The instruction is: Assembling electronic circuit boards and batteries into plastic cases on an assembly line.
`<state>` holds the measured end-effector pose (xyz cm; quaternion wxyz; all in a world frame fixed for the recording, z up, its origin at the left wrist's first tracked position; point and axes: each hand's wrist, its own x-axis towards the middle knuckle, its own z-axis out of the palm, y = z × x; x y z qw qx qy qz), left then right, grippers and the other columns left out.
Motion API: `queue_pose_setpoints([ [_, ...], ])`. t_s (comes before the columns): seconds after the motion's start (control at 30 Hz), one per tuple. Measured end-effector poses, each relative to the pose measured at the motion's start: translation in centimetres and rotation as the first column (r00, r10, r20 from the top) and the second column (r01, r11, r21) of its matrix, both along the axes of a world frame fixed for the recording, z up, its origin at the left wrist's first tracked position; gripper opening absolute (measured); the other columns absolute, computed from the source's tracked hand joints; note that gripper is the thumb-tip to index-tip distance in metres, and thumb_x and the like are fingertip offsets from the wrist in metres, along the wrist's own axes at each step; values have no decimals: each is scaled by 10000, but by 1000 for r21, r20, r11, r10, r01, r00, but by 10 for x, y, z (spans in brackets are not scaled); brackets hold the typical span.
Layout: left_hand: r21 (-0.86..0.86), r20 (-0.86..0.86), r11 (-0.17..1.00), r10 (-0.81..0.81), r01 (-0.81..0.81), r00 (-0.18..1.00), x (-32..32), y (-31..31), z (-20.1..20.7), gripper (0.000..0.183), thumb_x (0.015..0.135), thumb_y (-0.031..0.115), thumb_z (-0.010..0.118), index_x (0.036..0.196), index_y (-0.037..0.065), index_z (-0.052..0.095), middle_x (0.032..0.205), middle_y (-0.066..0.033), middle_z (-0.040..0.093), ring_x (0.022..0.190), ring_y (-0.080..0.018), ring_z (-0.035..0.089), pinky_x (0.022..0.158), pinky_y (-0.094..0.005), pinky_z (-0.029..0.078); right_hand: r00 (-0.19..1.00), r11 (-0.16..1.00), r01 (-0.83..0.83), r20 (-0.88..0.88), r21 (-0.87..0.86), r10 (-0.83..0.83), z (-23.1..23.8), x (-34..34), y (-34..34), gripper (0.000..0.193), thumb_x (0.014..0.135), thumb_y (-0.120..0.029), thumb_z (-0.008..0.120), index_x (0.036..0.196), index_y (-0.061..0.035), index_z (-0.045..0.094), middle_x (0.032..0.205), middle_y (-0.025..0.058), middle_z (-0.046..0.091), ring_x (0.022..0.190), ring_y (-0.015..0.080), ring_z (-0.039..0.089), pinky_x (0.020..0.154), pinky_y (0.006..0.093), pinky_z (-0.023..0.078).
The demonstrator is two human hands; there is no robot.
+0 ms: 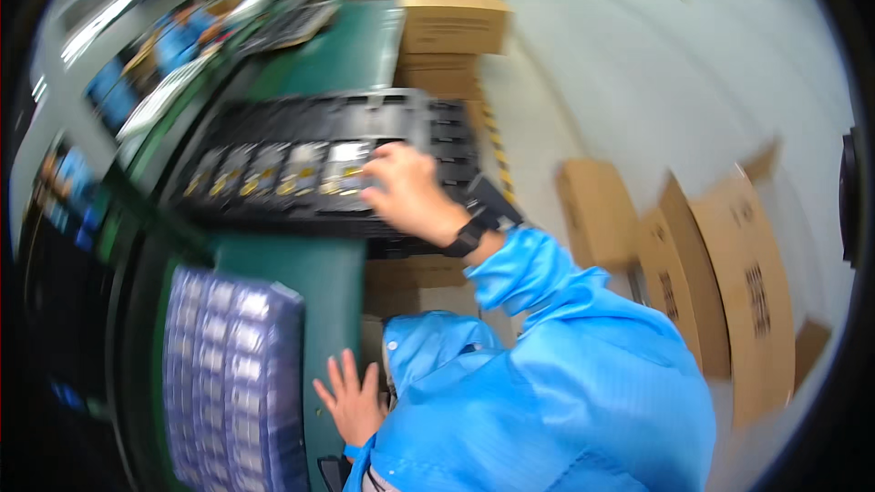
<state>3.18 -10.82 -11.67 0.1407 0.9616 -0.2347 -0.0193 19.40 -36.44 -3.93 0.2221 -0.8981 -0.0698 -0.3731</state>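
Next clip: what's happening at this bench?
A person in a blue smock leans over a green work surface. Their right hand reaches onto a black slotted plastic tray, at the right end of a row of small silver-and-gold parts; motion blur hides the grip. Their left hand rests open, fingers spread, beside a bluish tray of wrapped parts. Brown cardboard boxes lie on the floor.

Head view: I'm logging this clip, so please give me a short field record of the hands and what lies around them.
place: green workbench
right hand: reaching over the black tray, at its row of small parts
left hand: fingers spread, flat at the bench edge, holding nothing
wrist: black watch
sleeves: blue
near left hand: purple tray of parts
right side: cardboard boxes on the floor
picture: motion-blurred
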Motion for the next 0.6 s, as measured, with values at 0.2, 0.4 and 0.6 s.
queue_pose_setpoints([
  [0.2,12,89,1000,-19,18,996,6,3,-11,485,504,-73,507,939,123,600,1366,-153,243,1276,-344,171,1016,-527,97,955,919,217,125,330,-271,-7,-92,-6,140,647,-135,631,777,-102,589,976,108,485,958,293,450,800,392,348],
  [0.4,257,174,961,-151,103,973,12,12,-37,477,657,331,641,1122,318,533,1404,-120,167,1292,-342,101,973,-585,129,687,699,698,130,152,-715,-16,-230,-125,299,620,-129,643,910,-114,570,1021,158,459,976,321,446,811,415,381],
  [0.6,134,424,986,-150,101,893,17,22,-65,347,826,509,375,1142,414,483,1345,-124,313,1236,-307,302,960,-554,192,-378,-406,880,155,-246,-913,22,-470,-235,505,626,-220,686,1081,-104,501,1074,183,443,1008,349,408,826,469,328],
])
